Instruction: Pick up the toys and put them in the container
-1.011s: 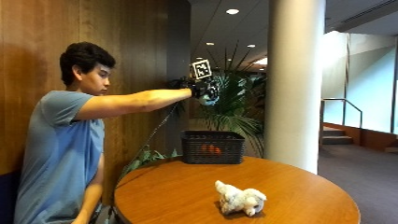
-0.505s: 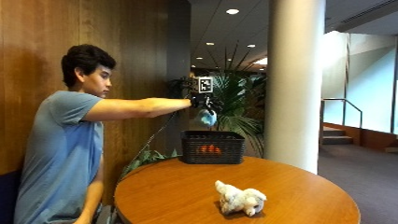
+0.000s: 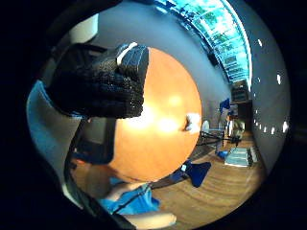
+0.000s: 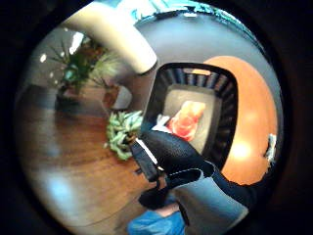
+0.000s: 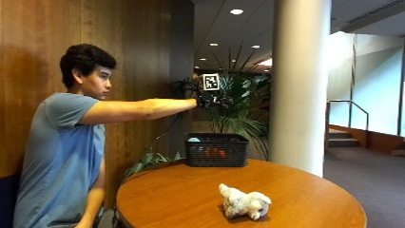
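On the round wooden table (image 5: pixel 190 199), as seen from outside, a black mesh container (image 5: pixel 216 150) stands at the far edge, with an orange-red toy (image 5: pixel 215 152) visible through its wall. A white plush toy (image 5: pixel 244 204) lies on the tabletop nearer the camera, well apart from the container. The person sits at the left with the right arm stretched out level; the gloved right hand (image 5: pixel 212 100) is raised above the container and holds nothing visible. A large potted palm (image 5: pixel 244 107) and a white pillar (image 5: pixel 301 85) stand behind the table. From the thumb side of the palm, the container (image 4: pixel 227 105) is viewed from above; the orange-red toy (image 4: pixel 187 120) lies on its pale floor, beside a small white item that cannot be identified. The gloved fingers (image 4: pixel 171 149) show partly curled at the container's rim side, with nothing between them. The table surface (image 4: pixel 254 127) extends beyond the container, with the white plush toy (image 4: pixel 270 145) at its edge. From the little-finger side of the palm, gloved fingers (image 3: pixel 103 84) appear bent and empty in front of the tabletop (image 3: pixel 158 129), and the white plush toy (image 3: pixel 193 121) lies on the wood, away from the hand.
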